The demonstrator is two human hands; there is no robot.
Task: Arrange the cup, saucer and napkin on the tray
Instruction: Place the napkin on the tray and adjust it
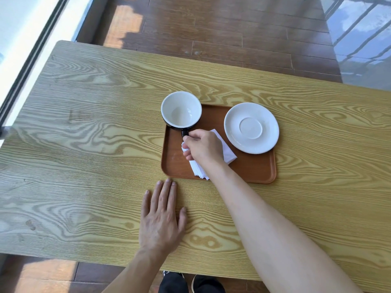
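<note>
A brown tray (251,170) lies on the wooden table. The cup (181,109), white inside and black outside, is at the tray's far left corner, and my right hand (203,146) is shut on its black handle. Whether the cup rests on the tray or hangs just above it I cannot tell. A white saucer (251,127) sits on the tray's far right part, overhanging the rim a little. A folded white napkin (227,151) lies in the tray's middle, mostly hidden under my right hand and wrist. My left hand (161,216) lies flat and open on the table, just in front of the tray's near left corner.
The light wood-grain table (84,134) stretches wide to the left and right of the tray. A window frame (31,56) runs along the far left. Dark wooden floor (232,34) lies beyond the table's far edge.
</note>
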